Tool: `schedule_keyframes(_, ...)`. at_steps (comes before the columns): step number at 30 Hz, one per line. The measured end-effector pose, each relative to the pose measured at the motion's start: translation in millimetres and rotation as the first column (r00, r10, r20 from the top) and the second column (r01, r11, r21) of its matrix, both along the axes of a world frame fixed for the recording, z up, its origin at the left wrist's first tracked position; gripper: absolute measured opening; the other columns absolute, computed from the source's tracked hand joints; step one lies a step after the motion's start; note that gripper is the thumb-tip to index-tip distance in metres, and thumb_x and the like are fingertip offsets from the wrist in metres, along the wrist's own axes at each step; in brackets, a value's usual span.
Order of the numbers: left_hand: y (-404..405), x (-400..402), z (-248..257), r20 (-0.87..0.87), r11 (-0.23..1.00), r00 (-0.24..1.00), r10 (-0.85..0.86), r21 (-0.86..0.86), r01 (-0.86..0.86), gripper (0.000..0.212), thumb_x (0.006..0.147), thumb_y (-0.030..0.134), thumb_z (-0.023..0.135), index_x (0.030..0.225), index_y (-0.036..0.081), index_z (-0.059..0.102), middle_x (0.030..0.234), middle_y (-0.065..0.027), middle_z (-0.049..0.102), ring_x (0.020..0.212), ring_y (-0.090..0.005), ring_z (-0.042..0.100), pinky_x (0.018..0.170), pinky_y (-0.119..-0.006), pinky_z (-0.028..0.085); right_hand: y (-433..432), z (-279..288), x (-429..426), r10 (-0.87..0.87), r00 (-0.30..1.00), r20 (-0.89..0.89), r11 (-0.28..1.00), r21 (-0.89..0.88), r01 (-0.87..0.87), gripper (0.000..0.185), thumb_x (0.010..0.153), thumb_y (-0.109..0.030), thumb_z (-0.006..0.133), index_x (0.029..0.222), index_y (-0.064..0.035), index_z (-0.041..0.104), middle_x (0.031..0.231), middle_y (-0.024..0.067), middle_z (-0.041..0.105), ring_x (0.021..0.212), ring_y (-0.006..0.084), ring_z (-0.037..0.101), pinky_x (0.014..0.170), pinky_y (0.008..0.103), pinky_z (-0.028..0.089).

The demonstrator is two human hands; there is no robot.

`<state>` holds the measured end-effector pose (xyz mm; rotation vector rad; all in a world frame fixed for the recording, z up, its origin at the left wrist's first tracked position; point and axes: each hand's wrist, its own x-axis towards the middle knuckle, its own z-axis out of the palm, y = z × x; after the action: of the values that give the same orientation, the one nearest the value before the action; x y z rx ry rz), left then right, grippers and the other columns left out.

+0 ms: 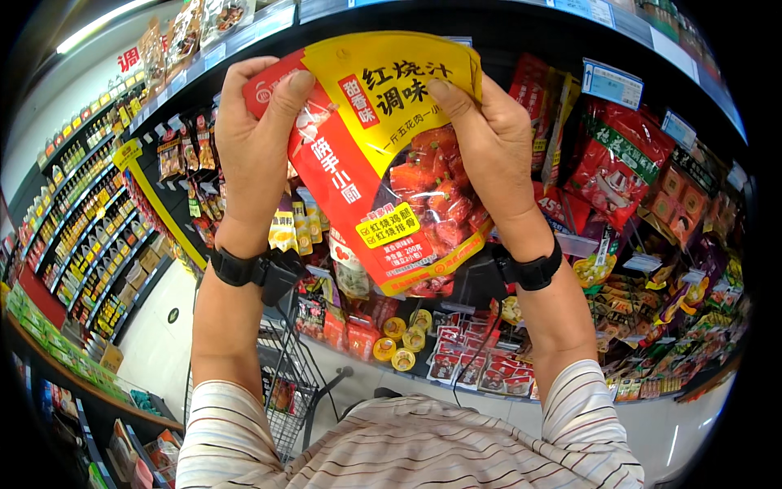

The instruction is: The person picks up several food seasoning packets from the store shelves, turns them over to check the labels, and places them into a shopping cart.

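Both hands hold up a red and yellow sauce seasoning pouch (342,165) in front of the shelves. The pouch bears printed writing and a picture of glazed braised meat. My left hand (259,128) pinches its upper left corner, thumb on the front face. At the upper right, my right hand (489,140) grips the edge, with the thumb over part of the print. Several layered edges show at the top right, so more than one pouch may be in the grip. Fingers behind the pouch are mostly hidden. Each wrist wears a black strap with a small device.
Hanging seasoning packets fill the rack on the right, among them a red bag (620,159). Yellow-lidded tubs (403,342) and red sachets sit on the bottom shelf. A wire shopping cart (284,379) stands at lower left. Bottle shelves (91,226) line the far left beyond the aisle floor (159,324).
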<state>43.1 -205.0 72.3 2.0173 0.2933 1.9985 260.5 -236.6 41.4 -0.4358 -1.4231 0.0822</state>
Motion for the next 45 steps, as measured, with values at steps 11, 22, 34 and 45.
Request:
schedule_keyframes(11, 9.2, -69.6, -10.3, -0.142, 0.907, 0.977, -0.158, -0.413, 0.087, 0.050, 0.091, 0.044, 0.070, 0.116, 0.002, 0.056, 0.097, -0.0096, 0.074, 0.078, -0.0130, 0.074, 0.069, -0.021, 0.059, -17.3, -9.7, -55.8, 0.315, 0.940, -0.134, 0.900, -0.272, -0.340, 0.023, 0.097, -0.016, 0.063, 0.106, 0.0046, 0.069, 0.090, 0.0037, 0.071, 0.081, 0.0045, 0.061, 0.071, 0.0211, 0.049)
schedule_keyframes(22, 19.0, -192.2, -107.6, -0.078, 0.585, 0.958, -0.277, -0.805, 0.103, 0.061, 0.089, 0.053, 0.069, 0.123, 0.004, 0.056, 0.106, -0.0097, 0.074, 0.090, -0.0151, 0.074, 0.082, -0.027, 0.060, 19.7, -89.4, -158.7, 0.473, 0.801, -0.367, 0.613, -0.516, -0.598, 0.026, 0.095, -0.014, 0.066, 0.110, 0.0071, 0.065, 0.098, 0.0101, 0.071, 0.084, 0.0114, 0.067, 0.074, 0.0235, 0.055)
schedule_keyframes(34, -24.0, -314.2, -235.6, 0.147, 0.313, 0.989, -0.031, -0.938, 0.149, 0.057, 0.095, 0.048, 0.062, 0.124, -0.001, 0.058, 0.113, -0.0120, 0.071, 0.095, -0.0139, 0.071, 0.086, -0.028, 0.058, 81.5, -211.7, -298.2, 0.527, 0.663, -0.531, 0.201, -0.680, -0.705, 0.027, 0.094, -0.011, 0.066, 0.114, 0.0066, 0.063, 0.103, 0.0105, 0.070, 0.086, 0.0127, 0.067, 0.078, 0.0259, 0.055)
schedule_keyframes(45, -35.1, -380.1, -314.1, 0.081, 0.219, 0.977, 0.199, -0.975, 0.036, 0.054, 0.099, 0.047, 0.057, 0.118, -0.004, 0.064, 0.104, -0.0085, 0.073, 0.089, -0.0094, 0.070, 0.081, -0.023, 0.055, 98.4, -276.6, -377.5, 0.537, 0.588, -0.605, -0.062, -0.724, -0.687, 0.028, 0.096, -0.011, 0.063, 0.118, 0.0066, 0.062, 0.107, 0.0135, 0.070, 0.088, 0.0163, 0.069, 0.078, 0.0293, 0.058)
